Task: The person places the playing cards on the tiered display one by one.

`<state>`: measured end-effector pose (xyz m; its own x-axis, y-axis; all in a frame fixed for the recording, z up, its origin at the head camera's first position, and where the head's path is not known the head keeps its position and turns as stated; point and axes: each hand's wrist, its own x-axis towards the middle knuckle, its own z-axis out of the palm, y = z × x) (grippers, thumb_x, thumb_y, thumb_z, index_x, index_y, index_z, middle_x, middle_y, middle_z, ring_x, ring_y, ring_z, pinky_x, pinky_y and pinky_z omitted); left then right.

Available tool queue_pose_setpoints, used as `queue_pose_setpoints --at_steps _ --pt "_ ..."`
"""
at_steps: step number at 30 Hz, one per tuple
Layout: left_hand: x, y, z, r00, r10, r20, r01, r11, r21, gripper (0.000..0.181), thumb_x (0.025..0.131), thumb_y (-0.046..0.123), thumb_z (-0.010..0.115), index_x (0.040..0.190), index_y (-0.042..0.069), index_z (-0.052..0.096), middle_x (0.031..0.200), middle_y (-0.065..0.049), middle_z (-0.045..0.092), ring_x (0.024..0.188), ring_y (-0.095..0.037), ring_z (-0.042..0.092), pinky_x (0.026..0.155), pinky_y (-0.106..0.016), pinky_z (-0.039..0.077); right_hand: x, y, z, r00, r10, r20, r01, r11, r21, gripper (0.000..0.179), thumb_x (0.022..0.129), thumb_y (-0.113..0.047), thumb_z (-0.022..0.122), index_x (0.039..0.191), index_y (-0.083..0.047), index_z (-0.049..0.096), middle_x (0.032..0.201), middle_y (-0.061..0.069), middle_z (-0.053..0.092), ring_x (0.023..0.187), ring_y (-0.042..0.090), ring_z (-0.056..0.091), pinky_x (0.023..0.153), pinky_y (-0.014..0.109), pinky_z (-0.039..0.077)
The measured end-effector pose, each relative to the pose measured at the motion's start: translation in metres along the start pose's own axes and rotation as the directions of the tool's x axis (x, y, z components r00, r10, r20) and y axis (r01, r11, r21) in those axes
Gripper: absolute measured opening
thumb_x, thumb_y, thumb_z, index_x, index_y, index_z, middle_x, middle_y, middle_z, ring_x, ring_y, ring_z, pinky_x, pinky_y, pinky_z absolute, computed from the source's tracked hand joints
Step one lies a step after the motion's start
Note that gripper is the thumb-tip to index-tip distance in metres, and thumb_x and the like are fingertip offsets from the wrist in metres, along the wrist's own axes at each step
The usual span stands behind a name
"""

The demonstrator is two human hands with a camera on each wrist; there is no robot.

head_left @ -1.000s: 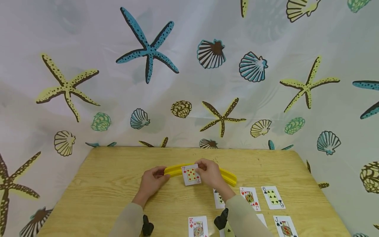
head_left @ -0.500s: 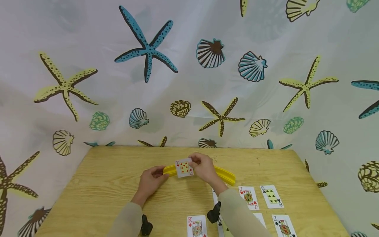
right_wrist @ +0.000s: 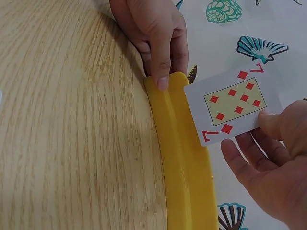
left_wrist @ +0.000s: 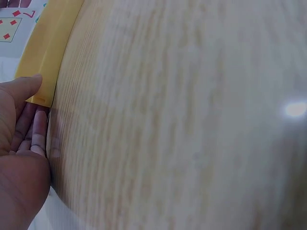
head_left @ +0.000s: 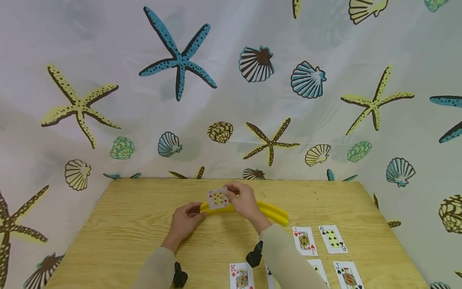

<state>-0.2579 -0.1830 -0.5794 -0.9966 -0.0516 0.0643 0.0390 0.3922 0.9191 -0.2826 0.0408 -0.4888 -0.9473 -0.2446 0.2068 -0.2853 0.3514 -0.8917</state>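
A curved yellow playing-card holder (head_left: pixel 274 212) lies across the wooden table. At its left end, my left hand (head_left: pixel 185 222) grips it, thumb on the front and fingers behind, as the left wrist view shows. My right hand (head_left: pixel 243 200) pinches the seven of diamonds (head_left: pixel 218 198) by its right edge, thumb on the face. In the head view the card overlaps the holder's left part. Whether its lower edge touches the groove I cannot tell. From the right wrist, the card (right_wrist: pixel 235 103) appears beside the holder (right_wrist: pixel 182 158), face visible.
Face-up cards lie at the front right: a king of diamonds (head_left: pixel 242 277), a jack of hearts (head_left: pixel 304 241), a six of clubs (head_left: pixel 333 239) and a jack (head_left: pixel 348 276). My right sleeve (head_left: pixel 288 257) partly covers others. A patterned cloth (head_left: pixel 223 100) hangs behind the table (head_left: pixel 144 200).
My right hand has carried the seven of diamonds left and away from me, toward the holder's left end. My left hand keeps its grip and the holder stays in place.
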Motion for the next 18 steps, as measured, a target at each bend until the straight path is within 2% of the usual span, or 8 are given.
queue_pose_setpoints --at_steps 5,13,18 --pt "-0.002 -0.001 0.0 1.0 -0.008 -0.016 0.009 1.0 0.009 0.04 0.095 0.014 0.081 0.131 0.001 0.072 0.121 -0.02 0.075 0.108 -0.029 0.074 0.09 -0.03 0.061 0.003 0.001 0.007 1.0 0.013 -0.01 -0.013 1.0 -0.003 0.016 0.106 -0.01 0.064 0.115 -0.004 0.076 0.109 0.016 0.076 0.097 0.025 0.07 0.076 0.028 0.061" --pt "-0.003 0.004 0.0 1.0 -0.019 -0.009 0.019 1.0 0.009 0.041 0.096 0.014 0.079 0.133 0.001 0.071 0.123 -0.02 0.074 0.108 -0.029 0.074 0.091 -0.032 0.061 0.007 -0.003 0.011 1.0 0.019 -0.006 -0.019 1.0 -0.02 0.019 0.108 -0.015 0.062 0.118 -0.008 0.075 0.114 0.013 0.076 0.102 0.028 0.07 0.083 0.035 0.061" --pt "-0.003 0.006 -0.001 1.0 -0.01 -0.004 0.01 1.0 0.01 0.041 0.096 0.014 0.079 0.134 0.0 0.07 0.123 -0.021 0.074 0.108 -0.03 0.074 0.09 -0.032 0.061 0.012 -0.004 0.013 1.0 0.01 -0.006 -0.01 1.0 -0.016 0.018 0.108 -0.015 0.061 0.118 -0.008 0.075 0.113 0.012 0.076 0.098 0.025 0.069 0.081 0.031 0.059"
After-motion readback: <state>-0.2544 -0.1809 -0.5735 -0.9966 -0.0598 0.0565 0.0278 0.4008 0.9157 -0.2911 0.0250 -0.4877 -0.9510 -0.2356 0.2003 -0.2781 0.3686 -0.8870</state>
